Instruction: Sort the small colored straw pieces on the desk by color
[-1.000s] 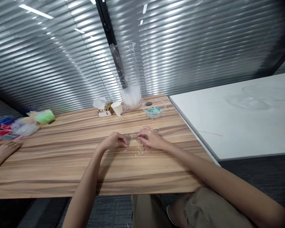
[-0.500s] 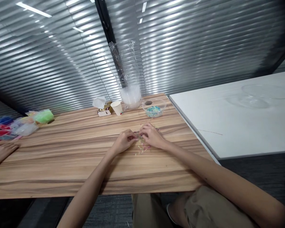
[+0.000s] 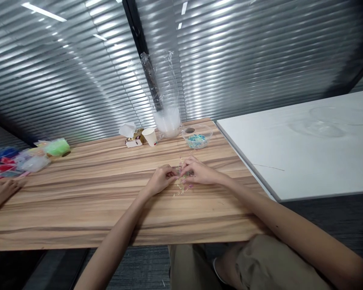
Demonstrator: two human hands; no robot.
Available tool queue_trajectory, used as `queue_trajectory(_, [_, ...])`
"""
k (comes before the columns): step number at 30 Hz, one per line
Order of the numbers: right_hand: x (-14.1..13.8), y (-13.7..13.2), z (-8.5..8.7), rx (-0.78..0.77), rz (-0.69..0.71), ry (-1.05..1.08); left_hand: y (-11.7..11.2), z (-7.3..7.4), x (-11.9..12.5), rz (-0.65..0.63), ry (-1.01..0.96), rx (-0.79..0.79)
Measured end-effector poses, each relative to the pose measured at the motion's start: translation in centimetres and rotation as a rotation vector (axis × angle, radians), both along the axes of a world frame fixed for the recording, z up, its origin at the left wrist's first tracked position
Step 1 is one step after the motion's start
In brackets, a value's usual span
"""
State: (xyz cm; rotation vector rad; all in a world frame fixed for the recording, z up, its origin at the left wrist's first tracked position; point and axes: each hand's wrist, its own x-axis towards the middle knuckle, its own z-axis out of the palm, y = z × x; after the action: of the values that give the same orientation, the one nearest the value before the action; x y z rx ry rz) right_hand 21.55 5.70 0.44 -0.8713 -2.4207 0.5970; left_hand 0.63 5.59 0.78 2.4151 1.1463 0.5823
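Note:
On the wooden table lies a small scatter of thin, shiny coloured strips [image 3: 179, 192], pink, yellow and clear, right under my fingers. My left hand [image 3: 162, 179] is closed, thumb against curled fingers, at the left side of the scatter. Facing it, my right hand [image 3: 198, 171] bends its fingers down into the strips in a pinch. The fingertips of both hands almost meet. What lies between them is too small to make out.
Behind my hands stand a clear bowl [image 3: 198, 139] with blue-green bits, a paper cup [image 3: 150, 137], a tissue box [image 3: 134, 141] and a plastic bag [image 3: 168, 123]. Colourful packets [image 3: 33, 159] and another person's hand [image 3: 4, 191] are at left. A white table [image 3: 305, 161] adjoins at right.
My right hand has shifted slightly to the right and its fingers have turned more toward my left hand. The left hand stays nearly in place. The other person's hand has moved a little.

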Motion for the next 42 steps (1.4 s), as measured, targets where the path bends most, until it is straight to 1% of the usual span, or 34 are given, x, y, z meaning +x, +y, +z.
queue_trajectory(8, [-0.6,-0.1,-1.2,0.023,-0.002,0.024,0.6,-0.1,-0.5,0.009,-0.062,-0.015])
queue_trajectory(11, [-0.6,0.0,-1.5,0.015,-0.009,0.040,1.0,0.5,-1.2,0.019,-0.061,-0.028])
queue_trajectory(14, [-0.5,0.1,-1.5,-0.011,-0.014,0.056,1.0,1.8,-2.3,0.028,-0.050,-0.114])
queue_trajectory(17, [-0.3,0.1,-1.1,-0.030,-0.001,0.060,0.9,2.9,-3.3,-0.048,0.022,-0.314])
queue_trajectory(19, [-0.3,0.1,-0.8,-0.047,0.009,0.060,0.7,3.1,-3.7,-0.096,0.078,-0.392])
queue_trajectory(22, [-0.2,0.2,-0.4,-0.099,0.011,0.069,0.6,3.1,-4.0,-0.124,0.119,-0.419])
queue_trajectory(26, [-0.2,0.2,-0.4,-0.151,0.030,0.087,0.5,3.3,-3.9,-0.117,0.164,-0.436])
queue_trajectory(27, [-0.2,0.2,-0.4,-0.155,0.035,0.091,0.4,3.3,-3.7,-0.118,0.161,-0.424])
queue_trajectory(29, [-0.2,0.2,-0.4,-0.166,0.046,0.099,0.2,3.4,-3.0,-0.108,0.114,-0.347])
queue_trajectory(31, [-0.1,0.2,-0.4,-0.194,0.063,0.104,-0.2,3.2,-1.8,-0.068,0.033,-0.208])
queue_trajectory(33, [0.0,0.2,-0.3,-0.233,0.089,0.105,-0.7,2.9,-0.6,-0.064,0.001,-0.112])
queue_trajectory(37, [0.3,0.3,0.0,-0.279,0.131,0.103,-1.5,2.0,1.1,-0.124,-0.003,-0.031])
queue_trajectory(40, [0.4,0.3,0.2,-0.294,0.142,0.099,-1.7,1.3,1.5,-0.127,0.012,0.045])
queue_trajectory(42, [0.4,0.3,0.1,-0.287,0.122,0.098,-1.7,0.9,1.5,-0.127,0.021,0.065])
